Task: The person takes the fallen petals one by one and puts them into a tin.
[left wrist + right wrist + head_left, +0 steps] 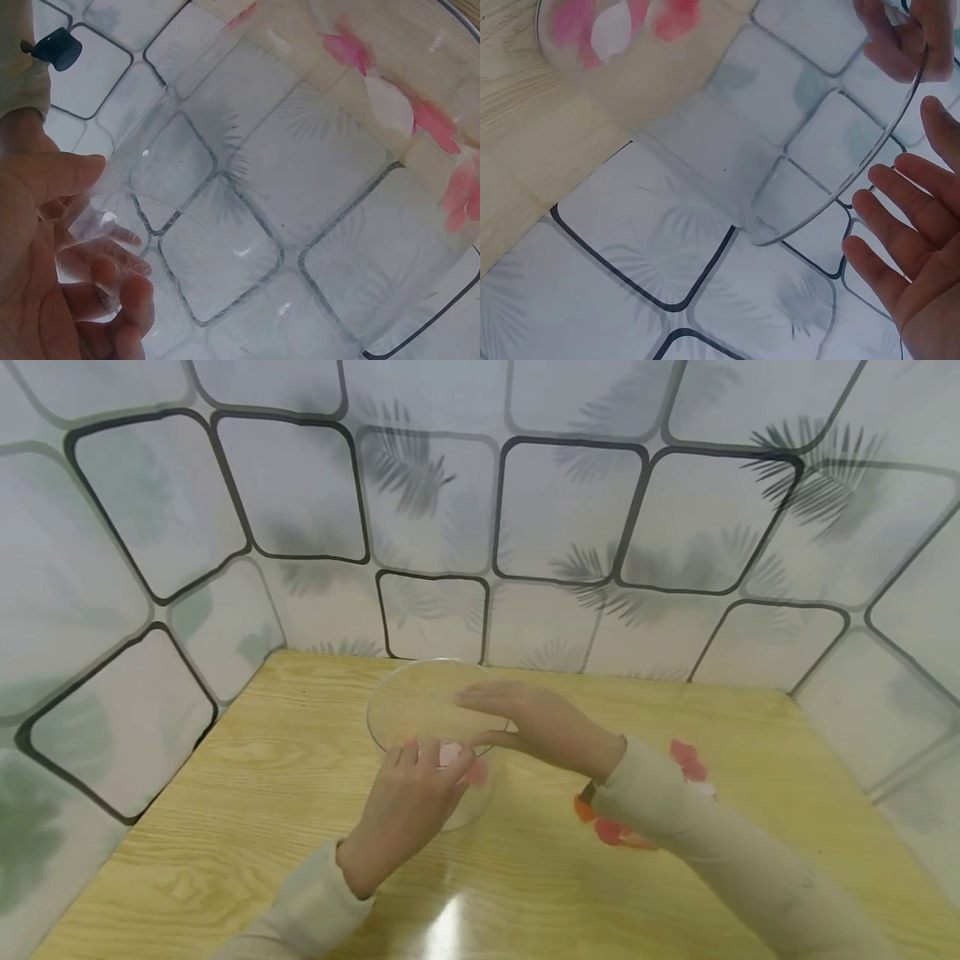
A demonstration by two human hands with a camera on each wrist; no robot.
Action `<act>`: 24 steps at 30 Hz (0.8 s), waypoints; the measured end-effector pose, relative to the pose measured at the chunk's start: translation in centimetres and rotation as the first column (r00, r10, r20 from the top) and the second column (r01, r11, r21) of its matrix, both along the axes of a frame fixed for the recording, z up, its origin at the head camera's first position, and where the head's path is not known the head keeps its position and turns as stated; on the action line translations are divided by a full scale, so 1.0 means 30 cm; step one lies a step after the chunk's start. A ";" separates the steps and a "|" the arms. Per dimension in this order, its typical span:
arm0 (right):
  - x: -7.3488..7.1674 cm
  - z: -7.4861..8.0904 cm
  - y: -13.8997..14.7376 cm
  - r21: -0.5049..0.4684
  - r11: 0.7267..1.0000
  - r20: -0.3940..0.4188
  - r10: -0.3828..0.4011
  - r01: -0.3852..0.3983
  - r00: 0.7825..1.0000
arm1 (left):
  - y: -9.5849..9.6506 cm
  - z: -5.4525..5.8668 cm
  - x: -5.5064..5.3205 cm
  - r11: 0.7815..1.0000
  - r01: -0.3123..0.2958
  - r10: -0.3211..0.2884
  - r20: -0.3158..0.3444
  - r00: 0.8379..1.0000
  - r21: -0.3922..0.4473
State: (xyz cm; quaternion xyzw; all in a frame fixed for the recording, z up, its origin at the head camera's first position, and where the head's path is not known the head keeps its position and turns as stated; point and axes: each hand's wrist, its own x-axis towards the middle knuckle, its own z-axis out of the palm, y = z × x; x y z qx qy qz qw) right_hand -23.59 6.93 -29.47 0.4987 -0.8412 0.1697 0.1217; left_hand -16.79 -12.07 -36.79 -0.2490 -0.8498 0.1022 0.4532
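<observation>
A clear, wide-mouthed vase [423, 706] stands on the table, with pink and white petals [453, 757] at its bottom. My left hand [408, 797] grips the near side of its rim, fingers curled over the edge. In the left wrist view the thumb [75, 172] and fingers close on the transparent wall. My right hand [543, 722] hovers at the rim's right side with straight fingers and holds nothing. The right wrist view shows the fingers [900, 210] spread beside the rim; whether they touch it I cannot tell.
Red, pink and orange petals [611, 832] lie on the wooden table [247, 802] beneath and beside the right forearm. A small dark piece [588, 792] lies among them, partly hidden by the sleeve. A patterned white wall [427, 535] encloses the table at the back and sides.
</observation>
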 end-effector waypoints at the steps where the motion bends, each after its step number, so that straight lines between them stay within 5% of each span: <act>1: -0.004 -0.001 0.009 -0.007 1.000 -0.009 -0.005 0.005 1.000 | 0.001 0.000 0.000 1.000 -0.007 0.007 -0.004 1.000 -0.004; 8: -0.052 -0.004 0.111 -0.082 0.996 -0.105 -0.052 0.044 0.993 | 0.003 -0.001 0.000 1.000 0.003 -0.003 0.033 0.999 0.006; 13: -0.136 -0.051 0.211 -0.108 0.986 -0.104 -0.142 0.131 0.984 | 0.004 0.002 -0.002 1.000 -0.004 0.004 0.028 1.000 -0.005; 17: -0.224 -0.140 0.287 0.013 0.980 -0.075 -0.197 0.199 0.977 | 0.004 0.004 -0.004 1.000 -0.006 0.007 0.031 1.000 -0.009; 24: -0.322 -0.309 0.371 0.284 0.924 0.037 -0.276 0.255 0.960 | 0.006 -0.002 -0.003 1.000 -0.001 0.001 0.052 0.999 0.000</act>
